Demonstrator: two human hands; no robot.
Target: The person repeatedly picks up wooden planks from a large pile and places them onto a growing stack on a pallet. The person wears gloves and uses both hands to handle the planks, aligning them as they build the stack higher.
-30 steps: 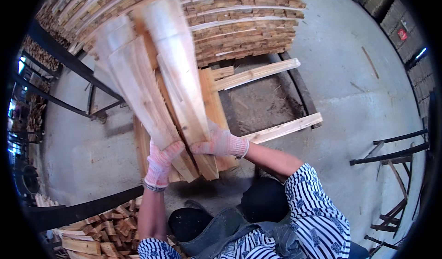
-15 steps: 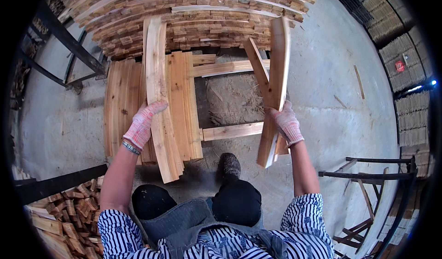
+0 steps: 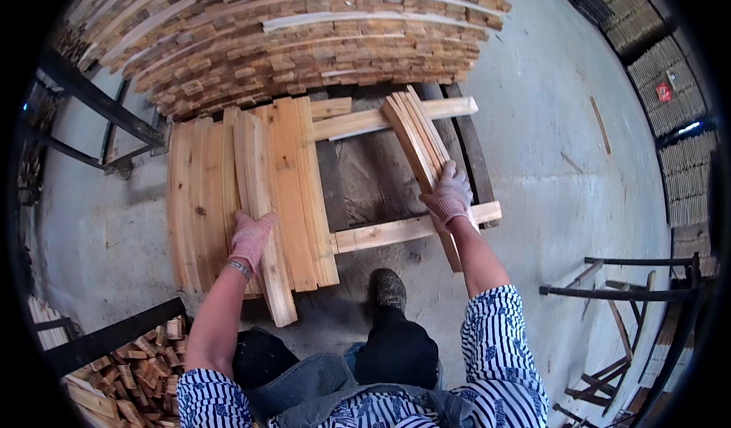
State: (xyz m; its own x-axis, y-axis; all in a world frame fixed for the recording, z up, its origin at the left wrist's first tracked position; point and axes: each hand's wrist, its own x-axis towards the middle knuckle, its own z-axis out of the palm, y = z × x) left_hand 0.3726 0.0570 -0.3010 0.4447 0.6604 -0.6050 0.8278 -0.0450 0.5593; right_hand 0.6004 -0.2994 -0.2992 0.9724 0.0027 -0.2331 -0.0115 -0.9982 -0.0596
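My left hand [image 3: 252, 237], in a pale pink work glove, is closed round the edge of a long wooden board [image 3: 261, 169], perhaps more than one. It lies slanted over a row of flat boards [image 3: 202, 199], its near end jutting past them. My right hand [image 3: 449, 193], gloved too, grips a small bundle of wooden boards [image 3: 417, 132] at the right. That bundle rests tilted across two crosswise planks, a far one [image 3: 358, 124] and a near one [image 3: 384, 234]. Its underside, and my right thumb, are hidden.
A tall stack of lumber [image 3: 304, 39] stands right behind the boards. At lower left, a dark-framed bin [image 3: 114, 336] holds short wood offcuts [image 3: 145, 371]. Black metal racks stand at left [image 3: 103, 97] and lower right [image 3: 617, 295]. Bundled slats [image 3: 681, 184] line the right wall.
Both hands have lowered their boards. The right bundle, raised and spread before, now lies together on the crosswise planks. The left board has come down onto the row.
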